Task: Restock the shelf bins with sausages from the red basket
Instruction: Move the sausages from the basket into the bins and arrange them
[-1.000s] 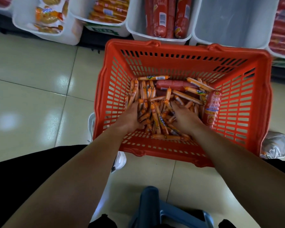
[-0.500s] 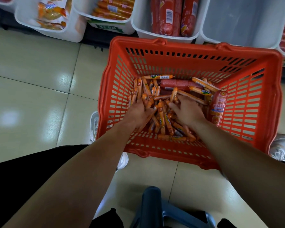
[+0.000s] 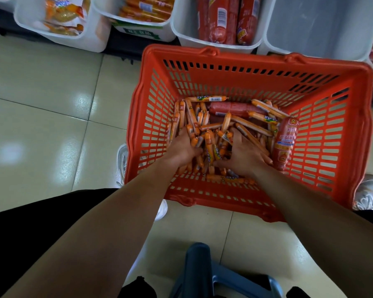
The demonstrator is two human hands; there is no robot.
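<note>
A red basket (image 3: 323, 147) stands on the tiled floor below a row of white shelf bins. Its bottom holds a heap of small orange sausages (image 3: 211, 130), a long red sausage (image 3: 233, 107) at the far side and a fat red one (image 3: 285, 143) against the right wall. Both of my hands are down in the heap. My left hand (image 3: 182, 147) curls its fingers around several small sausages. My right hand (image 3: 244, 154) lies spread on the pile, fingers dug in among the sausages; I cannot see whether it grips any.
White bins along the top: one with yellow packets (image 3: 60, 16), one with orange sausages (image 3: 146, 9), one with red sausages (image 3: 222, 18), an empty one (image 3: 323, 24). A blue-grey stool (image 3: 205, 274) sits near me. White shoes (image 3: 369, 194) flank the basket.
Both hands have pushed deeper and slightly forward into the sausage heap, the left one curling around some. The camera has drifted so the basket sits further right in view.
</note>
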